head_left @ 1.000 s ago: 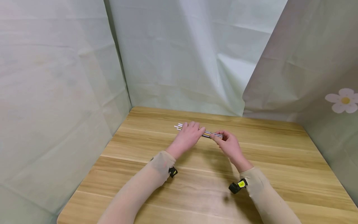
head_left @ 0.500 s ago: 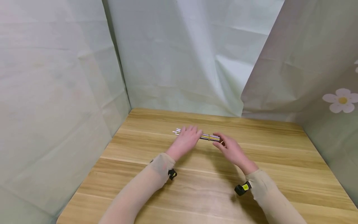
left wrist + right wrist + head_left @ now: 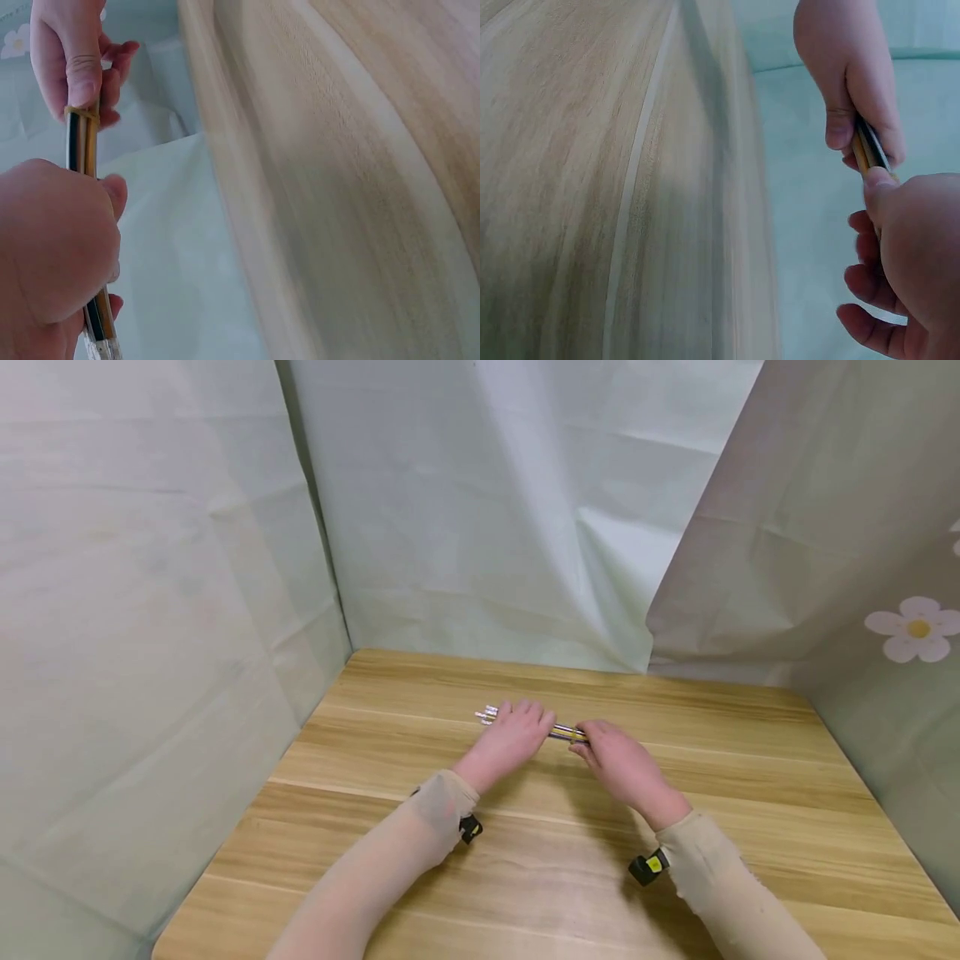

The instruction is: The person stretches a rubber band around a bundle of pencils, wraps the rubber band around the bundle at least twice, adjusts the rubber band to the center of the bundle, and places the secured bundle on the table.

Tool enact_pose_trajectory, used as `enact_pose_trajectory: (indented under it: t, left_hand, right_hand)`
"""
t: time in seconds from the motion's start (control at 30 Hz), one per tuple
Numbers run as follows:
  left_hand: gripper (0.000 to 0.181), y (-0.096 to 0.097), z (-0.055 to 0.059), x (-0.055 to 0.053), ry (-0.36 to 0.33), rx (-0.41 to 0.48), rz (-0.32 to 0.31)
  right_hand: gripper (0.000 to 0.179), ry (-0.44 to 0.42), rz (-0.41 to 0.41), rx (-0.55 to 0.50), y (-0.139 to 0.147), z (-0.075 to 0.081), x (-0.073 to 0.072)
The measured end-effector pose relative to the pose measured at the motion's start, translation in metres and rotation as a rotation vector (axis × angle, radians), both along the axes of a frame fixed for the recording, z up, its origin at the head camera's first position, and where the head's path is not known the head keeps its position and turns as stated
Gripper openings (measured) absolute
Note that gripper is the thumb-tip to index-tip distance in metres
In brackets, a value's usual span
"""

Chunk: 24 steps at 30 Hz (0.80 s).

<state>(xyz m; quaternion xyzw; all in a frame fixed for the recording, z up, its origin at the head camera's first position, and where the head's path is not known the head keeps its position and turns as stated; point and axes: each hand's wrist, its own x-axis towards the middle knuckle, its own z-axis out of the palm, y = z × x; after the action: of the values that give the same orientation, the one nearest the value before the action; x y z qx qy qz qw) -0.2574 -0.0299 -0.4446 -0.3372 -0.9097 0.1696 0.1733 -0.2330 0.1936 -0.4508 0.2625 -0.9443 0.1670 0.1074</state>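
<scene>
A slim bundle of striped pencils (image 3: 562, 732), dark, yellow and silvery, is held up over the table by both hands. My left hand (image 3: 512, 739) grips it around the middle, and the white patterned ends (image 3: 486, 715) stick out to the left. At the other end my right hand (image 3: 622, 764) pinches the bundle between thumb and fingers, hiding the tips. A thin yellowish rubber band (image 3: 82, 114) circles the pencils right at the right hand's thumb. In the right wrist view, the right hand's other fingers (image 3: 870, 285) are loosely bent below the bundle.
The wooden table (image 3: 525, 893) spreads beneath both arms. Pale cloth (image 3: 465, 527) hangs behind its back edge and along the left, with a flower-printed cloth (image 3: 825, 568) on the right. Each wrist carries a small black camera (image 3: 645, 867).
The right hand pinched near the band, loosened around the bundle's end half a second ago, and now grips over that end. The bundle and left hand have shifted slightly right.
</scene>
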Motion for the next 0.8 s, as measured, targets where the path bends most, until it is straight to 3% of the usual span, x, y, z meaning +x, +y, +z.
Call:
enact_pose_trajectory:
  t: [0.1,0.33,0.53,0.8]
  left_hand:
    - [0.012,0.0,-0.001,0.0,-0.028,0.018,-0.008]
    - [0.019,-0.005,0.005,-0.004,-0.09,0.115,-0.032]
    - [0.016,-0.007,0.005,-0.003,-0.101,0.087,-0.017]
    - [0.01,0.001,0.002,-0.004,-0.049,0.033,-0.005]
  right_hand:
    - [0.026,0.036,0.002,0.027,0.002,0.0,0.0]
    - [0.022,0.029,-0.034,0.031,0.015,0.002,-0.003]
    - [0.021,0.04,-0.032,0.083,0.021,0.004,-0.005]
    - [0.021,0.161,-0.015,0.255,0.018,0.007,-0.005]
